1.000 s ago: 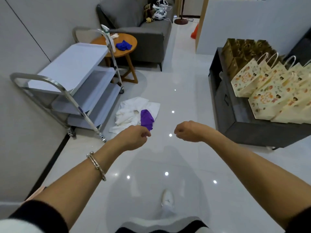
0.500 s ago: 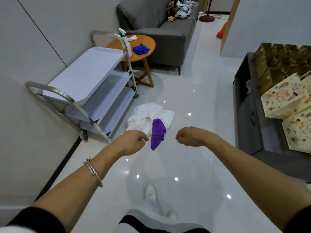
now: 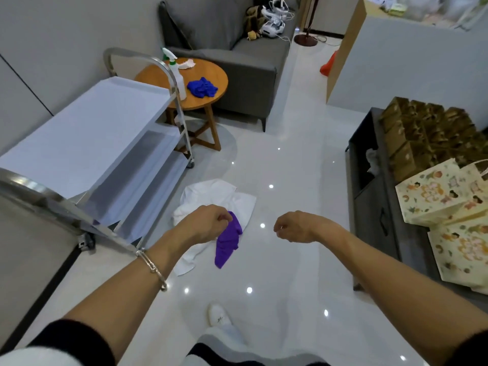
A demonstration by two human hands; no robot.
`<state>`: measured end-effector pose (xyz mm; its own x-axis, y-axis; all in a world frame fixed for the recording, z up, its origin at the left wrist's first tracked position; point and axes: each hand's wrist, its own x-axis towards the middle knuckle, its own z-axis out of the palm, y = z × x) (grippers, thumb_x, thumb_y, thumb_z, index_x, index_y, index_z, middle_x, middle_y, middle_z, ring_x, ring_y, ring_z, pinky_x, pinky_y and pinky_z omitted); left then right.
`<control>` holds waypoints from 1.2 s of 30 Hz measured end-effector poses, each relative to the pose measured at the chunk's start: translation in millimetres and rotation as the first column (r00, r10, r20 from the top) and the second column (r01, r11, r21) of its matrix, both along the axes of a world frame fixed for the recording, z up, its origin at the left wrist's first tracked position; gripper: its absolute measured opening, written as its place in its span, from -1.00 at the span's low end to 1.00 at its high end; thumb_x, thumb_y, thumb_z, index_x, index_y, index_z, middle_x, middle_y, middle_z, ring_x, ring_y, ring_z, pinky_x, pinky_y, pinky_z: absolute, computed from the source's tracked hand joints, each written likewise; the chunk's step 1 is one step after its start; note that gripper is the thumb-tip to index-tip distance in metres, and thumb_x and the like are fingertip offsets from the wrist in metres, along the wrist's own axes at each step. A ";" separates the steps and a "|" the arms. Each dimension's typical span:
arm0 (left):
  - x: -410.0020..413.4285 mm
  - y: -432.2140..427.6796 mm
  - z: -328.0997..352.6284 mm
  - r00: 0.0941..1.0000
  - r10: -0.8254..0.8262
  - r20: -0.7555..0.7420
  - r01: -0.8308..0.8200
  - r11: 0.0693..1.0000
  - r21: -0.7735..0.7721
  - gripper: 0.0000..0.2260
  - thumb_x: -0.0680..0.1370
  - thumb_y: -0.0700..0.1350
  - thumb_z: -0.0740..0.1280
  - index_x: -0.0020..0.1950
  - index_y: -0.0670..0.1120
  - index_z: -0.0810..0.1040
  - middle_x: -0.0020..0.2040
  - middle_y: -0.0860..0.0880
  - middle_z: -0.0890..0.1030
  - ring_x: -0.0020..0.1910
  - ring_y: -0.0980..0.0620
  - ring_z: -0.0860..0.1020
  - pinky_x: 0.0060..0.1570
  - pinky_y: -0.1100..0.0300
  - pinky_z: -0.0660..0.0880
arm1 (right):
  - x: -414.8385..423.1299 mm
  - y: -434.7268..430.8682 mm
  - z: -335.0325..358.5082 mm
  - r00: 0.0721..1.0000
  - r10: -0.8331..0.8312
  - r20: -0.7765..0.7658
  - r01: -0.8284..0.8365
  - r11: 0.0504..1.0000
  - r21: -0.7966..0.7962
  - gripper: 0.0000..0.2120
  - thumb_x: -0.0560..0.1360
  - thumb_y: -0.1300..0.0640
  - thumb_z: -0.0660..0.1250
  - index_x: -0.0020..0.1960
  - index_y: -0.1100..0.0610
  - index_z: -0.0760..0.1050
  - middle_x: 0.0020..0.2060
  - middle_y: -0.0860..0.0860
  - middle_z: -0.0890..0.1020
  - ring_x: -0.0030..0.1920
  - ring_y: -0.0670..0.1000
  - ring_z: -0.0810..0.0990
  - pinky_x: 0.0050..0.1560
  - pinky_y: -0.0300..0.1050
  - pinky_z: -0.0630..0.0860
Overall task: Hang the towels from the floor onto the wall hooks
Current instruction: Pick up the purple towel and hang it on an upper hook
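Note:
A heap of white towels [image 3: 211, 199] lies on the glossy floor beside the cart, with a purple towel [image 3: 227, 243] draped over its near edge. My left hand [image 3: 204, 224] hovers high over the heap with curled fingers, holding nothing, and hides the purple towel's top end. My right hand [image 3: 295, 227] is stretched out level with it to the right, over bare floor, fingers curled and empty. No wall hooks are in view.
A steel three-shelf cart [image 3: 105, 143] stands left against the wall. Behind it a round wooden table [image 3: 214, 72] carries a spray bottle [image 3: 178, 75] and a blue cloth [image 3: 202, 87]. A grey sofa [image 3: 237, 48] is beyond. A dark cabinet [image 3: 375, 207] with paper bags [image 3: 435, 196] lines the right.
I have stepped closer to the heap, so the towels and cart loom larger. Both hands keep their curled shape, and the left one now overlaps the purple towel.

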<state>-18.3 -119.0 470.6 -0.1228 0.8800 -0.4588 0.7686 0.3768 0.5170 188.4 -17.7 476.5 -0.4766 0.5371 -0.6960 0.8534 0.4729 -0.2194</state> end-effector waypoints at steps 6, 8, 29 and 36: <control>-49.3 40.2 -14.0 0.998 0.042 0.049 -0.039 0.998 -0.052 -0.74 0.58 -0.15 0.17 0.22 -0.04 0.54 0.19 0.01 0.57 0.05 0.08 0.55 0.03 0.24 0.44 | -56.9 34.2 -13.4 0.995 0.097 0.022 -0.096 0.995 -0.029 -0.65 0.61 0.04 0.11 0.36 0.03 0.41 0.35 0.00 0.44 0.30 0.05 0.44 0.26 -0.10 0.36; -60.9 48.2 -19.2 0.998 0.046 0.040 -0.043 0.996 -0.075 -0.74 0.58 -0.15 0.17 0.22 -0.05 0.55 0.18 0.02 0.57 0.06 0.07 0.55 0.07 0.23 0.45 | -71.7 46.8 -17.5 0.993 0.119 0.022 -0.118 0.992 -0.038 -0.65 0.61 0.05 0.11 0.36 0.03 0.41 0.34 0.01 0.45 0.30 0.05 0.44 0.25 -0.11 0.37; -105.0 198.9 -98.2 0.882 0.470 0.041 -0.456 0.871 -0.183 -0.73 0.57 -0.18 0.20 0.24 -0.09 0.53 0.29 -0.05 0.50 0.23 0.00 0.48 0.14 0.27 0.33 | -182.0 266.7 -101.9 0.955 0.295 -0.002 -0.284 0.916 -0.284 -0.69 0.60 0.18 0.11 0.24 0.24 0.51 0.15 0.13 0.57 0.14 0.10 0.56 0.12 -0.12 0.44; -112.8 203.9 -159.9 0.885 0.463 0.048 -0.410 0.824 -0.391 -0.69 0.60 -0.13 0.18 0.34 -0.06 0.46 0.35 -0.06 0.42 0.27 -0.03 0.44 0.23 0.17 0.33 | -225.0 278.4 -185.9 0.945 0.324 0.043 -0.278 0.867 -0.414 -0.69 0.58 0.22 0.12 0.24 0.25 0.51 0.17 0.17 0.58 0.18 0.15 0.55 0.16 -0.05 0.45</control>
<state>-131.1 84.9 310.6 -0.3680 0.5191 -0.7714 0.4119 0.8348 0.3653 -36.6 260.7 290.6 -0.4802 0.0469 -0.8759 0.7128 0.6029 -0.3585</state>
